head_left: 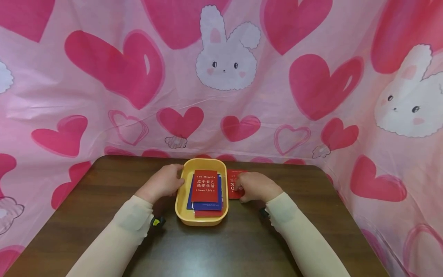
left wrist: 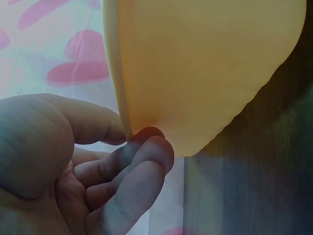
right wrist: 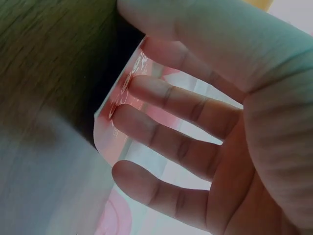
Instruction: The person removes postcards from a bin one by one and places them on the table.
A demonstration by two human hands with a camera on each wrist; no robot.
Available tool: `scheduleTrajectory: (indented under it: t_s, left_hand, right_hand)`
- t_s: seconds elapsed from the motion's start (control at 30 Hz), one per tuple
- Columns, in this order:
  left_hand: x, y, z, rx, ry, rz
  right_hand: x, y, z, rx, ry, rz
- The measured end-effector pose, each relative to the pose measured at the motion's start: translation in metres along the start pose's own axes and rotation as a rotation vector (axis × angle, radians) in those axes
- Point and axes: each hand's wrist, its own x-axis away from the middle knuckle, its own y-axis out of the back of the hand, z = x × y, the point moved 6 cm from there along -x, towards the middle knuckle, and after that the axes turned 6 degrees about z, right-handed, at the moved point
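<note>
Handling of the cards appears to be only partly complete. Near the centre of the head view, the tray is standing on the counter, with a pile of red and blue cards lying inside. One loose card, red, is lying just beside the tray's right side and appears to be awaiting handling. The left hand is pinching the tray's rim. The right hand is touching the loose card with fairly straight fingers, not visibly gripping it.
</note>
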Motion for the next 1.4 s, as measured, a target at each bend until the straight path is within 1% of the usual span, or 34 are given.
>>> scheduleTrajectory:
  t_s: [0.17, 0.3, 0.4, 0.53, 0.63, 0.7, 0.8, 0.9, 0.97, 1.13, 1.3, 1.4]
  left_hand:
    - [0.000, 0.002, 0.001, -0.010, -0.001, -0.007]
    - [0.000, 0.002, 0.002, -0.009, 0.002, -0.007]
    - [0.001, 0.002, 0.001, -0.007, 0.004, -0.003]
    - [0.002, 0.002, 0.000, -0.002, 0.005, -0.002]
    - [0.003, 0.002, -0.001, 0.000, 0.006, -0.002]
    - [0.004, 0.002, -0.002, -0.001, 0.007, -0.001]
    - [0.004, 0.002, -0.002, -0.005, 0.006, 0.000]
    - [0.005, 0.003, -0.002, -0.005, 0.002, -0.001]
    - [0.004, 0.003, -0.001, -0.006, -0.001, -0.003]
    - [0.003, 0.002, 0.002, -0.010, -0.001, -0.011]
    - [0.003, 0.003, 0.001, -0.022, -0.020, -0.019]
    - [0.004, 0.003, -0.001, -0.023, -0.034, -0.018]
  right_hand:
    - [-0.002, -0.001, 0.000, -0.006, -0.003, 0.008]
    - [-0.003, 0.000, -0.001, -0.003, 0.015, 0.003]
    - [-0.001, 0.006, 0.000, -0.006, 0.020, -0.016]
    - [0.004, 0.025, 0.000, -0.041, -0.029, -0.076]
    - [0.008, 0.044, 0.005, -0.095, -0.059, -0.132]
    - [0.008, 0.054, 0.012, -0.127, -0.052, -0.161]
    - [0.006, 0.067, 0.027, -0.151, -0.006, -0.185]
    - [-0.001, 0.075, 0.043, -0.142, 0.040, -0.186]
    - [-0.007, 0.078, 0.052, -0.123, 0.054, -0.176]
    - [-0.030, 0.079, 0.071, -0.095, 0.049, -0.133]
    - [-0.050, 0.076, 0.084, -0.140, -0.013, -0.079]
    - [-0.059, 0.073, 0.089, -0.134, -0.065, -0.048]
